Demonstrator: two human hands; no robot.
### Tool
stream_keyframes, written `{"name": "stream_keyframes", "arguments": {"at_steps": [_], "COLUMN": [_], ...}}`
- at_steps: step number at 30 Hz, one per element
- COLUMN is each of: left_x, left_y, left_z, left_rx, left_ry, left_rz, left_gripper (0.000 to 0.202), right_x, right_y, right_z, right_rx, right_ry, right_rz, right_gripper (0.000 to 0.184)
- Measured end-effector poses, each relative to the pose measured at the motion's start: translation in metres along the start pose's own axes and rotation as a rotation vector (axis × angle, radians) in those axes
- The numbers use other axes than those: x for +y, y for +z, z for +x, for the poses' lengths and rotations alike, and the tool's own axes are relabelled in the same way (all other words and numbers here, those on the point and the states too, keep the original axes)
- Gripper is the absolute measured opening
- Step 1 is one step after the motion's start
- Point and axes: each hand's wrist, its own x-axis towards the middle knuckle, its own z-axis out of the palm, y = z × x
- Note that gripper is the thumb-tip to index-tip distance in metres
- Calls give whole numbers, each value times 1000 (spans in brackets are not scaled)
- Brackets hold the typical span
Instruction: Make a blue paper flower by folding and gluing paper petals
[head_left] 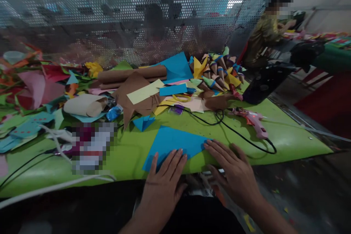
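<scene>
A blue sheet of paper (175, 140), roughly triangular, lies flat at the front edge of the green-covered table (128, 168). My left hand (167, 175) rests palm down over its lower edge, fingers outstretched. On the sheet's right corner lie the fingertips of my right hand (233, 168), also flat with the fingers extended. Neither hand grips anything. Just behind the sheet sits a small folded blue paper piece (143, 122). To the right is a pink glue gun (255, 121) with a black cord.
Brown paper rolls (131, 75), yellow-handled scissors (181, 98) and a pile of paper cones (216, 69) cover the back. Coloured paper scraps (41, 84) heap up at left. A white cable (55, 189) crosses the front left edge. Another person (263, 36) sits at far right.
</scene>
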Motion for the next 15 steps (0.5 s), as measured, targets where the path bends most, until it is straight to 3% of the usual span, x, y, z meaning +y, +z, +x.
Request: {"name": "stream_keyframes", "arguments": {"at_steps": [10,15], "left_x": [-23,-25], "left_y": [-13,-17], "left_z": [-39,-49], "left_rx": [60,202], "left_ry": [-53,-189], "left_rz": [-81,-209], "left_gripper": [49,45], "right_x": [2,-2], "right_y": [4,6], "right_z": [-1,-1], "right_rx": [29,102], "right_ry": [-21,-37], "right_rz": [-1,-5], "right_gripper": [48,45]}}
